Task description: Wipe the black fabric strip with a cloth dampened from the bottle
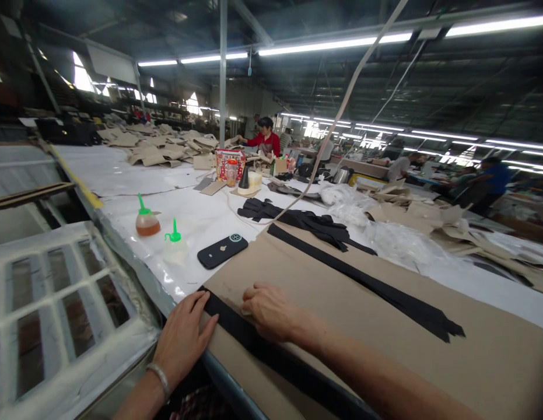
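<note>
A long black strip [271, 357] runs along the near edge of a large tan sheet [354, 291]. My left hand [184, 326], with a bracelet at the wrist, rests on the far end of this strip, thumb apart and fingers stretched out. Just right of the strip, my right hand [269, 309] is curled low over the tan sheet. Whatever its fingers may hold is hidden. Another black strip [363, 280] lies farther across the sheet, beside a heap of black strips [297, 219]. A black phone [222, 251] lies beyond my hands.
On the white table [118, 175] stand a bottle of amber liquid [147, 224] and a smaller green-capped bottle [175, 233]. A hose [336, 116] hangs across the view. A white rack [56, 291] stands left. Clear plastic [398, 233] lies right; a person in red [266, 143] works behind.
</note>
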Tool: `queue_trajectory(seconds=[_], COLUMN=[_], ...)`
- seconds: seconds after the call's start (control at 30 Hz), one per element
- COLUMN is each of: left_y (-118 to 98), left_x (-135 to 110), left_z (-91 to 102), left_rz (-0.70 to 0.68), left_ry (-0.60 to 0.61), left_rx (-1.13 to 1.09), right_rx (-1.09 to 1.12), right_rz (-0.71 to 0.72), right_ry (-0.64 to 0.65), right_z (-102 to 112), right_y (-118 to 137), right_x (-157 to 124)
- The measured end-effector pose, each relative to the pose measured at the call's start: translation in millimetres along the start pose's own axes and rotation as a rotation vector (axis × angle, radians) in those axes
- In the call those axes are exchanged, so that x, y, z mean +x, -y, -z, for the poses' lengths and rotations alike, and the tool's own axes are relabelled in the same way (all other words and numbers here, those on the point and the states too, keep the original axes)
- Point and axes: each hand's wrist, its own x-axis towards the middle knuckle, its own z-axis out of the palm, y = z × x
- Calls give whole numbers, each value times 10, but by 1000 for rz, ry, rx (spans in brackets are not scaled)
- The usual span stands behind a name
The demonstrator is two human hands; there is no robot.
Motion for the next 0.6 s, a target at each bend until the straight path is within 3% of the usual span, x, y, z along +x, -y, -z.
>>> queue_trajectory(seconds=[0.13, 0.23, 0.3, 0.4, 0.5, 0.6], left_y=[9, 14, 12, -10, -49, -86], left_x=[-15, -7, 1, 7, 1, -11], left_z=[-4, 1, 6, 8, -2, -23], left_rz=[-21, -28, -25, -14, -3, -3], left_ry=[15, 33, 40, 44, 33, 13], left_rx=[1, 7, 15, 32, 57, 87], right_rx=[23, 43, 56, 85, 106, 103], right_rz=[26, 75, 99, 118, 70, 1], right_ry=[-102, -84, -64, -32, 31, 83], right_z=[-52, -196, -261, -254, -137, 29], right_y=[107, 147, 124, 57, -10, -36], right_x=[297, 337, 144, -407, -986, -1251])
